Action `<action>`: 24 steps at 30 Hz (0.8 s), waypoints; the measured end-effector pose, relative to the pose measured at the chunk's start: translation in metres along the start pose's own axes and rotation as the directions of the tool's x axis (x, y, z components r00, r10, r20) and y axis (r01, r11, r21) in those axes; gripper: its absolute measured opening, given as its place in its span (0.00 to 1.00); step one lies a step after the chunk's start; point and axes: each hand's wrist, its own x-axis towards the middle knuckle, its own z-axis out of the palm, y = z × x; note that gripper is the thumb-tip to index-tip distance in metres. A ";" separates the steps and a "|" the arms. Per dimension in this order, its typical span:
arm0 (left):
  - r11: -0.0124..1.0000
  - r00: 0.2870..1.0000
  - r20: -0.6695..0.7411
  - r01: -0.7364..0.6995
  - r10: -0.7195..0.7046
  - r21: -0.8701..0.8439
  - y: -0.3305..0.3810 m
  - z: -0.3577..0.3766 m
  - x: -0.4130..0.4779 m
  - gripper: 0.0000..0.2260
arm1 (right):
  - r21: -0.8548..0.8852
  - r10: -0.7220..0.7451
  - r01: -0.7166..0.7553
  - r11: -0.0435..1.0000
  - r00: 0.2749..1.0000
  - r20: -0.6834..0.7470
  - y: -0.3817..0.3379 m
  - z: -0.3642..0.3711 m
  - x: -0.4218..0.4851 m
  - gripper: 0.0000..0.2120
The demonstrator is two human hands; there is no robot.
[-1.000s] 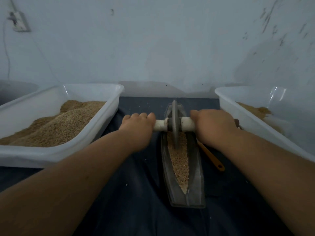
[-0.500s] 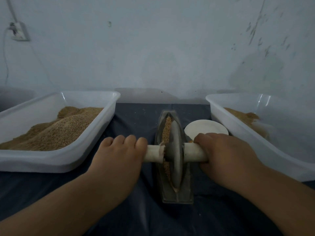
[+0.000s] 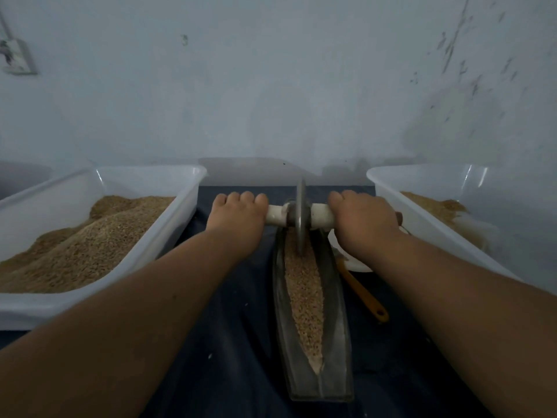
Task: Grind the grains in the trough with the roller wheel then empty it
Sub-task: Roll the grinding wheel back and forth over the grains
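Observation:
A narrow metal trough (image 3: 334, 300) lies lengthwise on the dark cloth, and a strip of tan grains (image 3: 304, 294) fills its groove. The metal roller wheel (image 3: 300, 215) stands upright in the grains at the trough's far end. A white handle (image 3: 322, 219) runs through the wheel to both sides. My left hand (image 3: 238, 220) grips the handle's left end, fingers curled over it. The right end is gripped the same way by my right hand (image 3: 363, 223).
A white tub (image 3: 180, 218) heaped with grains stands at the left. Another white tub (image 3: 388, 191) holding a little ground material stands at the right. A white dish (image 3: 357, 265) and an orange-handled tool (image 3: 363, 292) lie right of the trough. A wall rises close behind.
Half a second ago the wheel was at the trough's near end. Both hands have pushed it away from me to the far end, uncovering the grain strip.

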 end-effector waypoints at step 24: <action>0.993 0.993 0.006 -0.117 0.118 -0.034 0.006 -0.047 -0.132 0.15 | 0.059 -0.009 -0.005 0.998 0.974 0.225 -0.030 -0.065 -0.101 0.16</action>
